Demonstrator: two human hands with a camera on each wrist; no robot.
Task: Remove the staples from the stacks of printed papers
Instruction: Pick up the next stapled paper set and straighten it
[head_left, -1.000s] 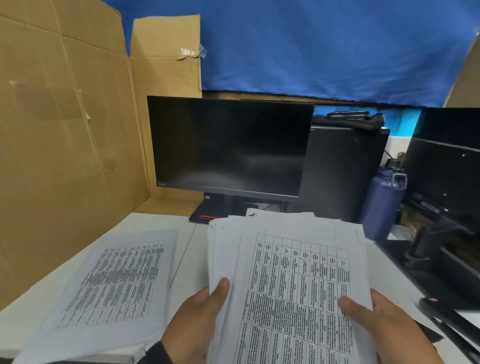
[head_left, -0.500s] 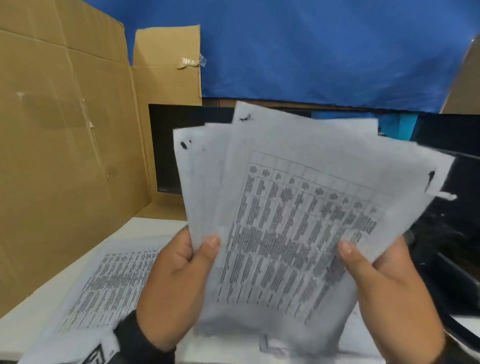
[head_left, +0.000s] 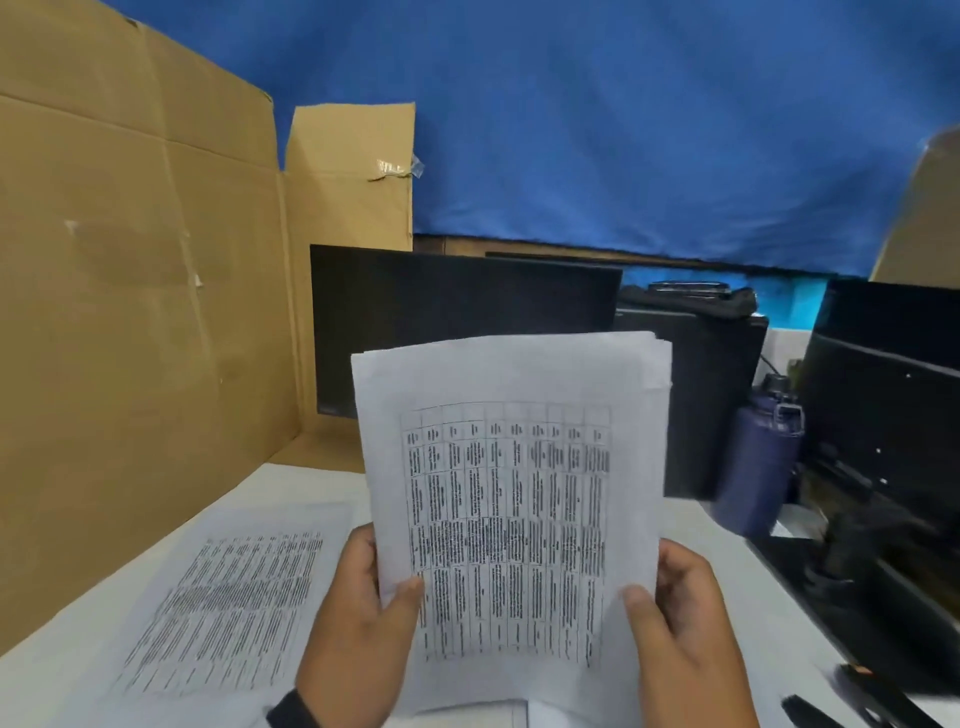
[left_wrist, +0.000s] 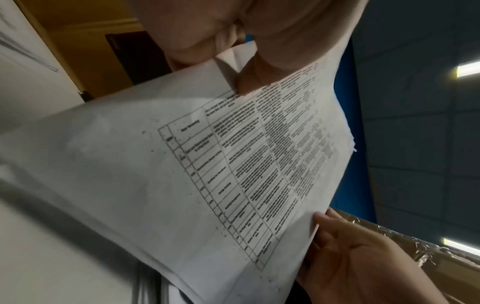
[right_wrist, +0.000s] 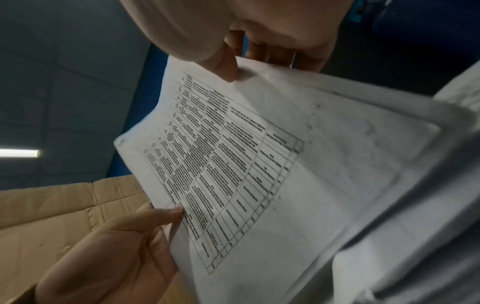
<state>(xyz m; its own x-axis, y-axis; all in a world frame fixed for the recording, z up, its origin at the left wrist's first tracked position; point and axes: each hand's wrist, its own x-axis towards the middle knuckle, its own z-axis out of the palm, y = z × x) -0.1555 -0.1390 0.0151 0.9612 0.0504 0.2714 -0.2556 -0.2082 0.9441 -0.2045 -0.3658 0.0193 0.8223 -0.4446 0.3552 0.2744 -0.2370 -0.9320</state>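
Note:
A stack of printed papers (head_left: 511, 519) with a table of text stands nearly upright above the desk, its sheets squared together. My left hand (head_left: 358, 613) grips its lower left edge, thumb on the front page. At the lower right edge my right hand (head_left: 675, 618) holds it the same way. Both wrist views show the same stack (left_wrist: 233, 164) (right_wrist: 259, 164) pinched between thumb and fingers. No staple is visible on it. A second printed stack (head_left: 228, 608) lies flat on the white desk (head_left: 67, 675) at the left.
A cardboard wall (head_left: 130, 312) closes the left side. Behind the papers stand a dark monitor (head_left: 441, 312) and a black computer case (head_left: 711, 405). A purple water bottle (head_left: 758, 457) and black equipment (head_left: 883, 441) fill the right. Dark tools (head_left: 831, 706) lie at the lower right.
The papers were lifted off the desk, fanned out half a second ago, and are now squared into one neat upright stack, lower and closer to me.

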